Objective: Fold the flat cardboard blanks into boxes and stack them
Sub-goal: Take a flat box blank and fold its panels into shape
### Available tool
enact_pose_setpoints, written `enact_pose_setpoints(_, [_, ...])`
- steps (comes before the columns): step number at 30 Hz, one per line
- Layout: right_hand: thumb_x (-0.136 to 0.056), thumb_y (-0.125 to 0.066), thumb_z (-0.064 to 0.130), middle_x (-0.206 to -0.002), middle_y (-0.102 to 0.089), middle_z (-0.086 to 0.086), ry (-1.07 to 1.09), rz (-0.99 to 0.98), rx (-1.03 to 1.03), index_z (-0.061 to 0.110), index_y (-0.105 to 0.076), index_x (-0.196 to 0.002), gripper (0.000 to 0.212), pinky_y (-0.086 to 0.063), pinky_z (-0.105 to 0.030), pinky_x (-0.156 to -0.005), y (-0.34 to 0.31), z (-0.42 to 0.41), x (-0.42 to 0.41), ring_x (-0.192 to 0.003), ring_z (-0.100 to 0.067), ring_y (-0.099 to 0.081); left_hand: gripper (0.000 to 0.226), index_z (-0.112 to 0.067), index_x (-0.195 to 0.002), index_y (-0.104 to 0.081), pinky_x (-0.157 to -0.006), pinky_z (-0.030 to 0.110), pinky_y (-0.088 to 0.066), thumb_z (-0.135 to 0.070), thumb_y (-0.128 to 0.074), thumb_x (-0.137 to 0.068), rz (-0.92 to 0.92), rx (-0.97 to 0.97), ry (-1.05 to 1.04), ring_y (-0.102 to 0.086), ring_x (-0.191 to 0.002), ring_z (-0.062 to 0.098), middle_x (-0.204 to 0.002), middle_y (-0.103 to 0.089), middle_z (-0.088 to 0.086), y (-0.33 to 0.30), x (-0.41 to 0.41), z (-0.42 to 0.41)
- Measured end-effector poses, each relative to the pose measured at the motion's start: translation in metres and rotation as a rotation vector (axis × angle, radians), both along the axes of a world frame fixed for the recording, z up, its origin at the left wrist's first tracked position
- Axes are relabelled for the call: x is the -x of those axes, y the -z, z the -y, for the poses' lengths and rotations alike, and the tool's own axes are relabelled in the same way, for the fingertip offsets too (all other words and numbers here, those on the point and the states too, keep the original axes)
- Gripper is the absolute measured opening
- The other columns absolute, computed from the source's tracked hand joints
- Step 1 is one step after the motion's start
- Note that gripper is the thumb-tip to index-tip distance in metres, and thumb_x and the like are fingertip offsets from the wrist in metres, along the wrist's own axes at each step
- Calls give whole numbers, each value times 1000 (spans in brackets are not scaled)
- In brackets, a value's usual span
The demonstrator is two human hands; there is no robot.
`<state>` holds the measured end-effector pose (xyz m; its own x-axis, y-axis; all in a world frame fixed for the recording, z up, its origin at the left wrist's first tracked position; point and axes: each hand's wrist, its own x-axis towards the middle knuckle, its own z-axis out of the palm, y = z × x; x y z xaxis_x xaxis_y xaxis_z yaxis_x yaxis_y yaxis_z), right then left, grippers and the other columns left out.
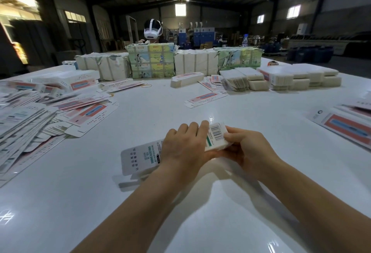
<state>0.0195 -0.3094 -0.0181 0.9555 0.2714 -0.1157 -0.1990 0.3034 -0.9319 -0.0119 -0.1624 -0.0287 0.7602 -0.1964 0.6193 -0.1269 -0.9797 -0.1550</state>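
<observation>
- While held just above the white table (200,202) near its front edge, half-formed box (140,157) with long axis running from lower left up to upper right, across the body.
- Left hand (184,146) clamped over the middle of that box, fingers curled across the top face, left end of the sleeve sticking out free beyond the wrist.
- Right hand (244,148) wrapped round the right end, thumb and fingers pinching close to the barcode panel (217,134).
- Judged step: closing the right-end flap, so right hand nearer the work, left hand only bracing.
- Next tuck likely inward along the long axis, toward the left hand.
- Left end still open, by the look of it; cannot tell how its flaps lie.
- Loose flat blanks (50,110) fanned out well to the left, single blank (206,98) farther up the table.
- Bundled stacks (200,63) at the far edge, another person's headset (152,29) behind them.
</observation>
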Motion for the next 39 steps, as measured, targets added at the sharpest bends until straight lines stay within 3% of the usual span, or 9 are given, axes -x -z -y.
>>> enact_pose_setpoints(4, [-87,-47,-6,-77,-74,-14,61,-43,7,10,-71,-83,30,-59,-30,-54,-1,2,-3,-66,-23,-72,72,-8,-116,-65,-56,32,-48,-64,-41,-76,153,-94,16,-61,-68,25,-82,-66,6,0,0,2])
enact_pose_setpoints(8, [-84,-53,-1,-82,-75,-9,88,-22,156,13,-74,-88,26,-58,-36,-69,2,5,-7,-82,-24,-70,74,-14,-116,-65,-58,32,-45,-67,-66,-65,173,-213,-47,-60,-70,21,-83,-65,1,-2,1,1])
enact_pose_setpoints(11, [-80,-59,2,-82,-75,-6,117,43,300,16,-77,-90,24,-48,-29,-61,0,8,-6,-74,-17,-61,77,-15,-116,-65,-59,32,-45,-67,-72,-60,162,-235,-57,-60,-71,21,-84,-66,1,-4,3,-1])
enact_pose_setpoints(15, [-86,-58,-2,-64,-70,-5,71,83,218,8,-74,-94,20,-41,-20,-42,-4,8,-3,-46,-9,-45,75,-11,-118,-64,-61,34,-50,-60,-75,-63,150,-177,0,-61,-73,25,-87,-67,4,-6,6,-5])
enact_pose_setpoints(19, [-92,-56,1,-66,-70,-7,52,117,211,8,-73,-97,19,-41,-18,-42,-5,8,0,-50,-14,-45,74,-9,-119,-63,-62,36,-52,-57,-77,-63,133,-147,16,-61,-74,26,-89,-67,7,-6,6,-7])
enact_pose_setpoints(25, [-94,-49,1,-67,-70,1,93,403,382,17,-74,-97,30,-45,-20,-46,-3,5,6,-47,-8,-48,77,-8,-120,-63,-63,34,-52,-58,-77,-63,108,-100,-11,-61,-73,27,-89,-67,7,-3,5,-4])
enact_pose_setpoints(29, [-95,-47,5,-75,-59,-2,206,674,665,27,-72,-101,34,-45,-15,-48,2,-1,6,-51,-10,-54,77,-7,-118,-64,-60,34,-49,-57,-78,-61,109,-69,-53,-61,-71,26,-86,-67,7,-3,4,-1])
enact_pose_setpoints(34, [-89,-58,5,-66,-72,6,294,552,379,27,-75,-77,30,-52,-21,-52,5,-2,7,-50,-5,-58,75,-7,-132,-52,-68,36,-49,-57,-66,-76,35,53,-71,-60,-85,28,-99,-65,9,-5,6,7])
enact_pose_setpoints(39, [-88,-63,11,-74,-70,-1,341,549,350,30,-74,-68,30,-49,-18,-50,6,-6,9,-51,-7,-58,78,-11,-138,-44,-70,33,-42,-64,-54,-81,34,55,-134,-58,-92,24,-106,-62,5,-4,7,13])
